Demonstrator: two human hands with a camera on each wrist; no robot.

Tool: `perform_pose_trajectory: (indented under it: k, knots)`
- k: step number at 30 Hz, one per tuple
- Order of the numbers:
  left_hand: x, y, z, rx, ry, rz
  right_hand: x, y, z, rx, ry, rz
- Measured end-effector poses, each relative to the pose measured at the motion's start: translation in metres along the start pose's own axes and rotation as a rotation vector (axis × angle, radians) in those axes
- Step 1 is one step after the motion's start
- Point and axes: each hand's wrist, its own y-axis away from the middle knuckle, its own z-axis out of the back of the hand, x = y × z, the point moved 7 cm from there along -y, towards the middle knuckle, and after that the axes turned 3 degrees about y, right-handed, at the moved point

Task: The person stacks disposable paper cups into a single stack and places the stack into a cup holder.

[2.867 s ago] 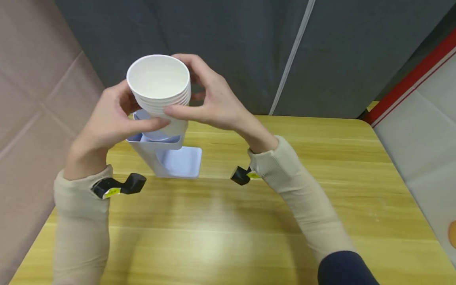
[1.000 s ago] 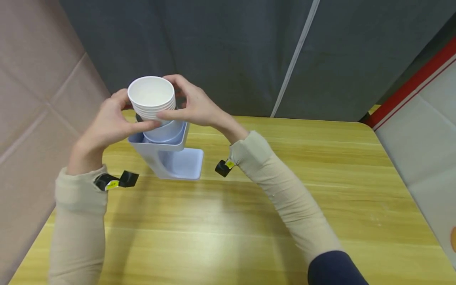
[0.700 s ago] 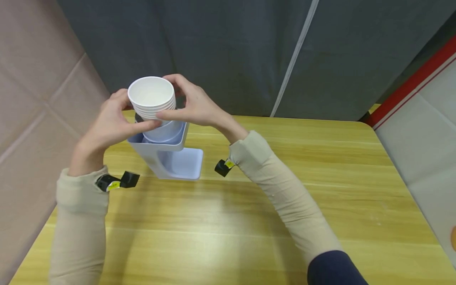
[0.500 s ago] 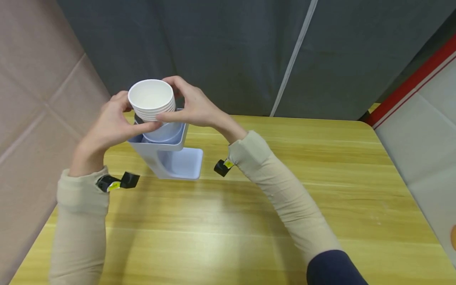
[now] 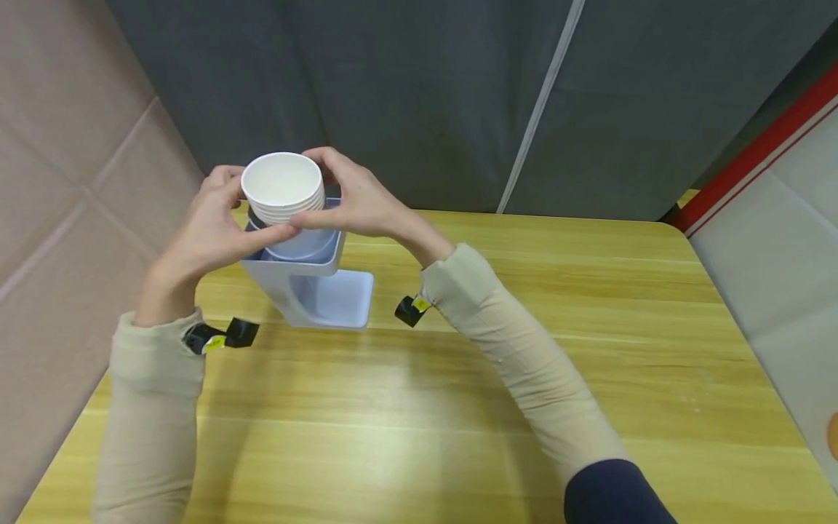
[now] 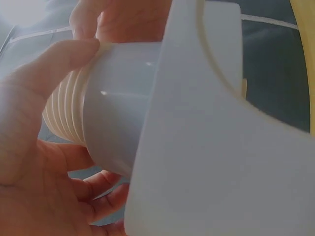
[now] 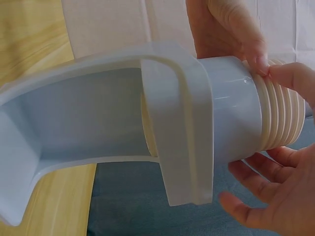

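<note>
A stack of white paper cups (image 5: pixel 283 183) stands upright in the round tube (image 7: pixel 232 110) of a pale blue-white plastic cup dispenser (image 5: pixel 278 284). Several cup rims (image 7: pixel 278 108) show above the tube's edge; the lower cups are hidden inside it. My left hand (image 5: pixel 212 229) holds the stack from the left, thumb across its front. From the right, my right hand (image 5: pixel 366 196) grips it, with the two thumb tips almost meeting. Below the dispenser's top, a cup edge (image 7: pixel 147 128) peeks out in the right wrist view.
The dispenser's flat base tray (image 5: pixel 337 298) rests on the wooden table (image 5: pixel 458 378) near its back left. A grey curtain (image 5: pixel 406 94) hangs behind, and a pale tiled wall (image 5: pixel 72 145) rises at the left.
Both hands have lowered the cup stack into the dispenser's tube, from high above it at first. Over the last half second the stack has sunk slightly further.
</note>
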Motion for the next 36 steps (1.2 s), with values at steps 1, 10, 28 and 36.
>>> perform_pose_trajectory:
  k: [1, 10, 28, 36]
  knots:
    - [0.0007, 0.0002, -0.0002, 0.000, 0.004, -0.001, -0.0004, 0.0000, -0.0006, 0.002, 0.005, -0.003]
    - [0.0050, 0.0023, -0.0023, -0.010, 0.025, -0.020, -0.0029, 0.0020, -0.0035, 0.016, 0.020, -0.033]
    - [0.0063, 0.0041, -0.0058, 0.036, 0.052, 0.014, -0.0075, 0.0045, -0.0061, 0.039, 0.029, -0.067]
    - [-0.0012, 0.0057, -0.0021, -0.026, 0.044, -0.063, -0.0048, 0.0075, -0.0049, 0.003, 0.020, -0.007]
